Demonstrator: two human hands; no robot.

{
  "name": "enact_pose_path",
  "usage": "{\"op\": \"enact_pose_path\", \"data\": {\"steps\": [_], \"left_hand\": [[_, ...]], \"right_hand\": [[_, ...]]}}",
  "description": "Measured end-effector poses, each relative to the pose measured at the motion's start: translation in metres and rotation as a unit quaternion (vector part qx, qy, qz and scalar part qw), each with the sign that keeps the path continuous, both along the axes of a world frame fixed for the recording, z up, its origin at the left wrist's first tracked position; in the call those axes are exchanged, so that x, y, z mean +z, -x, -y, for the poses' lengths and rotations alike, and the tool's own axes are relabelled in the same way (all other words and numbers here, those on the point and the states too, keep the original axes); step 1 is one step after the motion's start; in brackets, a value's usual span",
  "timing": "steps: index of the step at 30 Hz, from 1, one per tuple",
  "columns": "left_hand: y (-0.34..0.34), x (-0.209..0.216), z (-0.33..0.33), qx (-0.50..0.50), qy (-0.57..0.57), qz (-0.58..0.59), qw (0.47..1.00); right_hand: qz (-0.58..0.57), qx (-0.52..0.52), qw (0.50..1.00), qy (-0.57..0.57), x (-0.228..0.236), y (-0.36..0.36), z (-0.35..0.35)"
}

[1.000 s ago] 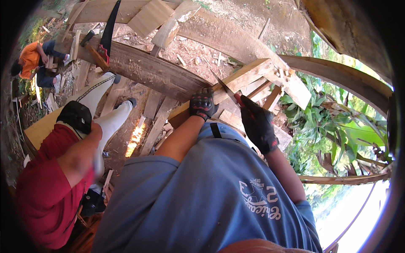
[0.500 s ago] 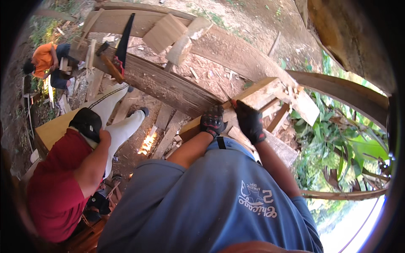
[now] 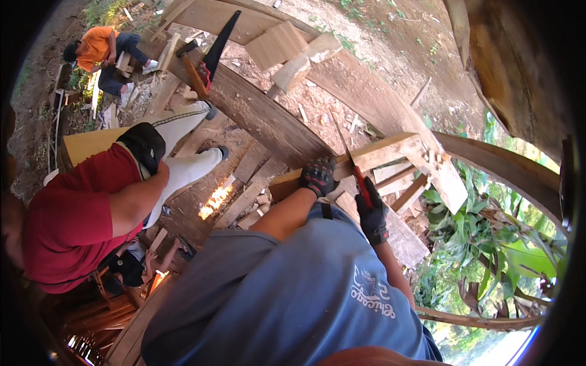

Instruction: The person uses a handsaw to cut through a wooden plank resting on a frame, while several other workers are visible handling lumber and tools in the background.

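Observation:
My right hand (image 3: 372, 216), in a black glove, is closed round the red handle of a handsaw (image 3: 359, 179). Its thin blade points away from me and crosses a light wooden beam (image 3: 387, 150) close to my body. Just left of the blade, my left hand (image 3: 318, 175), also gloved in black, has its fingers curled over the same piece of wood and holds it. The beam rests near the end of a long dark plank (image 3: 262, 116). How deep the blade sits in the wood cannot be made out.
Another saw with a black blade (image 3: 221, 46) and a hammer (image 3: 194, 73) lie on the plank. Wood blocks (image 3: 278, 46) stand beyond. A person in red (image 3: 91, 213) is close on my left; one in orange (image 3: 97, 49) sits farther off. Leafy plants (image 3: 488, 226) grow at right.
My right hand has drawn back toward my body with the saw, so more of its red handle shows. My left hand stays on the wood. The whole view has shifted.

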State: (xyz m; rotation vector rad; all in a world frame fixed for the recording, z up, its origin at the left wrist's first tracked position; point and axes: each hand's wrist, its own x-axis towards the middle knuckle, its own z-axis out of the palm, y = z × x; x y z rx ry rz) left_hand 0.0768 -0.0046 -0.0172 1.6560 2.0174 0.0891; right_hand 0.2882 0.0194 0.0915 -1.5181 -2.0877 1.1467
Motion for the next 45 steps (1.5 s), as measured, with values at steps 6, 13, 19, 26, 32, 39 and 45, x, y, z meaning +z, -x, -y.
{"op": "enact_pose_path", "data": {"steps": [6, 13, 19, 26, 32, 39, 45], "left_hand": [[0.007, 0.032, -0.016, -0.008, 0.091, 0.012, 0.996], [-0.001, 0.018, -0.004, 0.004, 0.057, -0.013, 0.998], [0.004, 0.023, -0.002, -0.004, 0.009, -0.004, 1.0], [0.005, 0.029, -0.008, 0.017, 0.045, 0.029, 0.998], [0.001, 0.024, -0.006, -0.005, -0.021, -0.035, 0.999], [0.005, 0.023, -0.011, -0.005, 0.036, 0.03, 0.999], [0.003, 0.019, -0.005, -0.004, 0.033, 0.031, 0.999]], "right_hand": [[0.006, -0.037, 0.996, 0.084, -0.035, -0.042, 0.025], [0.08, 0.024, 0.995, 0.061, 0.03, -0.003, 0.002], [0.092, -0.007, 0.996, 0.013, 0.079, 0.032, -0.015], [0.118, -0.004, 0.99, 0.079, 0.231, 0.02, -0.01], [0.111, 0.037, 0.993, 0.013, 0.21, 0.028, -0.019], [0.13, 0.031, 0.991, 0.024, 0.139, 0.054, -0.045], [0.118, 0.024, 0.993, 0.009, 0.014, 0.06, -0.056]]}}
